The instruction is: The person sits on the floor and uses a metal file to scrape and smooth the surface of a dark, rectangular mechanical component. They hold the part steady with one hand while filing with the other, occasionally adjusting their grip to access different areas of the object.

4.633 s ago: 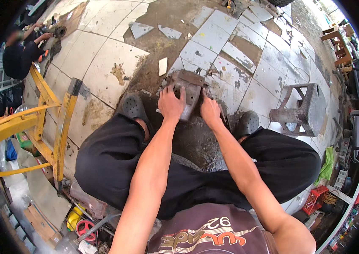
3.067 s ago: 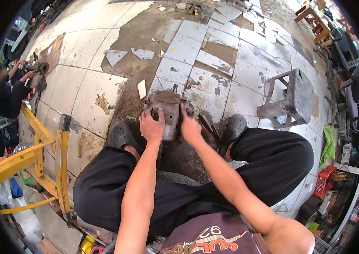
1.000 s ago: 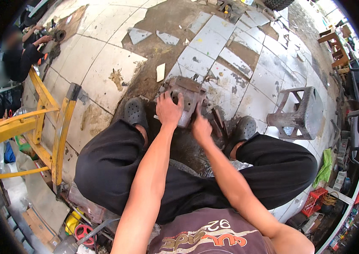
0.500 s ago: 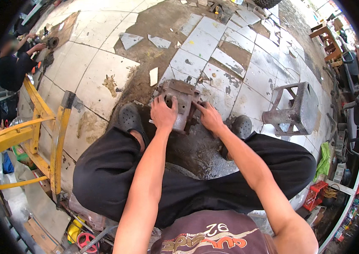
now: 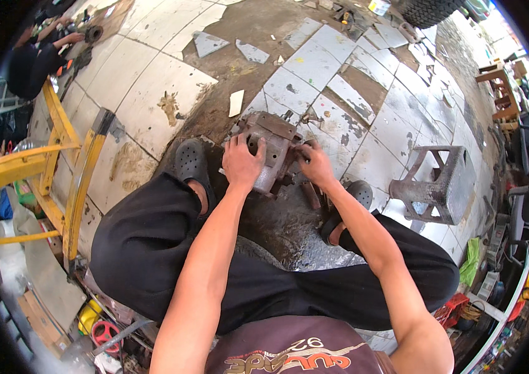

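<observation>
A heavy, grimy cast-metal housing (image 5: 275, 163) with round holes stands on the wet, dirty floor between my feet. My left hand (image 5: 241, 163) grips its left side, the fingers bent over the top face and the thumb beside a hole. At its right side is my right hand (image 5: 317, 165), with curled fingers pressed together close to the housing's edge. What they pinch, if anything, is too small to make out. Just below that hand, a narrow rusty-brown piece (image 5: 310, 194) lies on the floor by my right shoe.
A grey plastic stool (image 5: 454, 187) lies on its side at the right. At the left stands a yellow metal frame (image 5: 83, 193). Broken tiles (image 5: 209, 43) are scattered ahead, with a tyre (image 5: 429, 9) at the far right. A co-worker (image 5: 24, 65) handles a part at the far left.
My right hand's fingers have gone from stretched out to curled in. The narrow rusty piece now lies on the floor apart from the housing. The whole view has shifted slightly.
</observation>
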A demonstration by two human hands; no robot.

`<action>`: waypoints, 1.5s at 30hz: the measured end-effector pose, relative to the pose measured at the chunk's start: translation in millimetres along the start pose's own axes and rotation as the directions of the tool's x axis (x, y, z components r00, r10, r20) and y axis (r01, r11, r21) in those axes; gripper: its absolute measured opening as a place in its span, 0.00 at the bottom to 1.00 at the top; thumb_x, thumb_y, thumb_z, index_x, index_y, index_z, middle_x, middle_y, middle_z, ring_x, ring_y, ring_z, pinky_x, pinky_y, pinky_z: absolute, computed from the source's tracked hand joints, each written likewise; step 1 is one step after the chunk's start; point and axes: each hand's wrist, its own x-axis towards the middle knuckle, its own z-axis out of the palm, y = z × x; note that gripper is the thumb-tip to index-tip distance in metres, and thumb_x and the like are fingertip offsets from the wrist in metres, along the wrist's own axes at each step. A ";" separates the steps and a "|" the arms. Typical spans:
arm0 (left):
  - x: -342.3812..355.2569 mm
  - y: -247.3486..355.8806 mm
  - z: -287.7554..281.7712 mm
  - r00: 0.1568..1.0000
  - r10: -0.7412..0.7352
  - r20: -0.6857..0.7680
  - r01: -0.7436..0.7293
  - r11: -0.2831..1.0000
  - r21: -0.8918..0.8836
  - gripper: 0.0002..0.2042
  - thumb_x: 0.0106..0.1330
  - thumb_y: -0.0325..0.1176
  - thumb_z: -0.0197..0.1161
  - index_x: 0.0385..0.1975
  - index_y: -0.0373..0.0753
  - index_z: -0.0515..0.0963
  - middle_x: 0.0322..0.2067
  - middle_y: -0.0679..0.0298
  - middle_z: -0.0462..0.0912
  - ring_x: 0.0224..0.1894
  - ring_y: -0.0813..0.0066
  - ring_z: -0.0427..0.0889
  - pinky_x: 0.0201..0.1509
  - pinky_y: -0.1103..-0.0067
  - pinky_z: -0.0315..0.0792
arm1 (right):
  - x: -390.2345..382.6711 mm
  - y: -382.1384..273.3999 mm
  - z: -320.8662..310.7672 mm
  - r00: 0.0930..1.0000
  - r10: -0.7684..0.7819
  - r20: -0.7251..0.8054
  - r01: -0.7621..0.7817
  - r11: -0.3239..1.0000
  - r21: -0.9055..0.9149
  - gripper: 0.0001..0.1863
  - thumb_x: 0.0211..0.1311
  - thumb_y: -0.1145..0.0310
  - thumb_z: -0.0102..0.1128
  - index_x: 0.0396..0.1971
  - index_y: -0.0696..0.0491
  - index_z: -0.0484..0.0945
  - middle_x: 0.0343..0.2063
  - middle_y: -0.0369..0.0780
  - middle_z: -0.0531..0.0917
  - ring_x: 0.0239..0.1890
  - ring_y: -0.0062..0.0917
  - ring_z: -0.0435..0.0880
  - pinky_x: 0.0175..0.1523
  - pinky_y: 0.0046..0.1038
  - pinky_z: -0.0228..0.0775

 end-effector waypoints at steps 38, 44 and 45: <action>0.8 0.6 -0.1 1.000 -0.023 0.018 0.023 1.000 0.007 0.25 0.66 0.50 0.60 0.49 0.31 0.77 0.50 0.48 0.79 0.55 0.48 0.75 0.59 0.60 0.70 | -53.5 -15.9 22.4 0.965 -0.190 0.180 0.191 0.982 0.014 0.17 0.55 0.69 0.64 0.46 0.54 0.79 0.44 0.50 0.83 0.42 0.49 0.83 0.45 0.43 0.77; -0.6 1.8 -2.3 0.999 -0.019 0.029 0.019 1.000 0.014 0.24 0.66 0.50 0.60 0.49 0.33 0.78 0.50 0.48 0.80 0.55 0.49 0.76 0.59 0.60 0.71 | -35.7 -8.4 33.1 0.997 -0.069 0.032 0.071 0.995 -0.073 0.21 0.48 0.72 0.67 0.46 0.54 0.78 0.43 0.48 0.82 0.39 0.47 0.84 0.42 0.44 0.77; -2.3 2.7 -0.5 0.999 -0.019 0.026 0.019 1.000 0.015 0.24 0.66 0.50 0.60 0.49 0.33 0.78 0.50 0.48 0.79 0.55 0.49 0.76 0.59 0.60 0.71 | -49.2 -3.2 37.3 0.985 -0.156 0.070 0.163 0.981 -0.105 0.23 0.46 0.73 0.67 0.47 0.53 0.77 0.45 0.49 0.82 0.38 0.47 0.85 0.39 0.44 0.78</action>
